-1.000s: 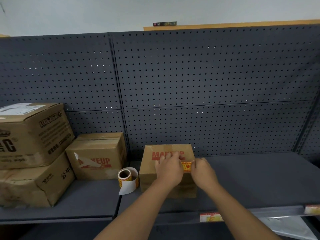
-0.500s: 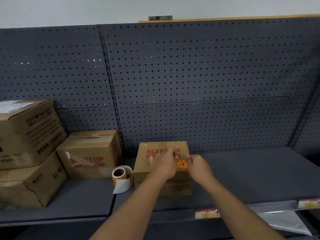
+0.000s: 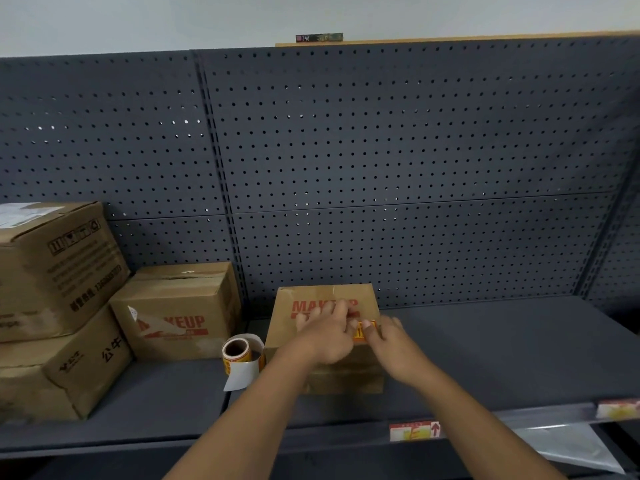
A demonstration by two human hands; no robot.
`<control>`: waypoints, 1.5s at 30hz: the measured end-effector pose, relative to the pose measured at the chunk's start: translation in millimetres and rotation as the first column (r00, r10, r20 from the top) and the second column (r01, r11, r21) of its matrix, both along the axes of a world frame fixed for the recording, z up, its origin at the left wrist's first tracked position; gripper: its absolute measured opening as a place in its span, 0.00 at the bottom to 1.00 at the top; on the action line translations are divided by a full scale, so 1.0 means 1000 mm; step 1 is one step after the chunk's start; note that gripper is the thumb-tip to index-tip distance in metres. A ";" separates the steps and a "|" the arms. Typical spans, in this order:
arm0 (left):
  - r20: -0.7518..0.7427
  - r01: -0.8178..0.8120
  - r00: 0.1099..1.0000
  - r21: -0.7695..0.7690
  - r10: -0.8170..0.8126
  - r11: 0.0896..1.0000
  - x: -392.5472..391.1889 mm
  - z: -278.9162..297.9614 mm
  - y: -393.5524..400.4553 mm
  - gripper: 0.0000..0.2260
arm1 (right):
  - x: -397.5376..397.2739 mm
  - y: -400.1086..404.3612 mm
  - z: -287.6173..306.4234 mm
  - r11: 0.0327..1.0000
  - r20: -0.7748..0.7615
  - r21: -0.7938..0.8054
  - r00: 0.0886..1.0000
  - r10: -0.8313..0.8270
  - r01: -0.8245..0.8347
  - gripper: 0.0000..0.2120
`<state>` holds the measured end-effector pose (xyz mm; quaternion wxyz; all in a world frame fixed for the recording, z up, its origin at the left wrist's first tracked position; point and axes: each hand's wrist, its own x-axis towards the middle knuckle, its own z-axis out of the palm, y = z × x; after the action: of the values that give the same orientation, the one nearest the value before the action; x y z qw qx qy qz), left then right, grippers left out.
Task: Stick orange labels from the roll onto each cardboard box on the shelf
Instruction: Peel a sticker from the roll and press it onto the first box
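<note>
I see an orange label (image 3: 363,330) on the front of a small cardboard box (image 3: 325,306) in the middle of the dark shelf (image 3: 485,358). My left hand (image 3: 327,336) and right hand (image 3: 394,344) press it with relaxed fingers, grasping nothing. The label roll (image 3: 239,351) stands just left of the box. More boxes, a MAKEUP box (image 3: 180,313) and a stacked pair (image 3: 52,306), sit far left.
</note>
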<state>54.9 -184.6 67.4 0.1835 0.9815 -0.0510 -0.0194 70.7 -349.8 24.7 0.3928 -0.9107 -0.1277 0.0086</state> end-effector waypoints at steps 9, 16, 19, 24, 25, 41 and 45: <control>-0.049 0.109 0.993 0.014 -0.109 0.994 -0.005 0.007 0.006 0.17 | 0.000 -0.003 0.004 1.000 0.009 -0.004 1.000 0.004 -0.004 0.18; -0.047 0.121 0.992 0.006 -0.120 0.993 -0.009 0.009 0.008 0.19 | -0.007 0.002 0.002 0.999 -0.002 0.040 1.000 -0.008 0.008 0.17; -0.020 0.114 0.993 0.029 -0.114 0.993 -0.011 0.008 0.007 0.19 | -0.004 -0.001 0.001 0.999 -0.014 0.041 0.999 0.034 -0.033 0.16; -0.010 0.113 0.994 0.030 -0.112 0.993 -0.011 0.008 0.005 0.18 | -0.011 -0.002 0.000 0.992 0.003 0.123 0.999 0.038 -0.038 0.14; -0.006 0.115 0.993 0.039 -0.114 0.993 -0.011 0.008 0.005 0.18 | -0.012 -0.002 -0.001 0.991 0.008 0.126 0.999 0.035 -0.035 0.14; 0.231 -0.148 0.958 -0.114 0.171 0.983 -0.003 -0.012 -0.011 0.09 | 0.013 0.001 0.016 0.990 -0.026 -0.050 0.991 -0.133 0.132 0.22; 0.239 -0.148 0.958 -0.064 0.159 0.987 -0.005 -0.010 -0.011 0.10 | 0.009 -0.003 0.020 0.995 -0.070 -0.005 0.993 -0.098 0.098 0.22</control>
<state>49.6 -195.7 57.7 0.1993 0.9730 0.0026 0.1166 79.7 -353.0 44.4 0.3964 -0.9152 -0.0688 0.0214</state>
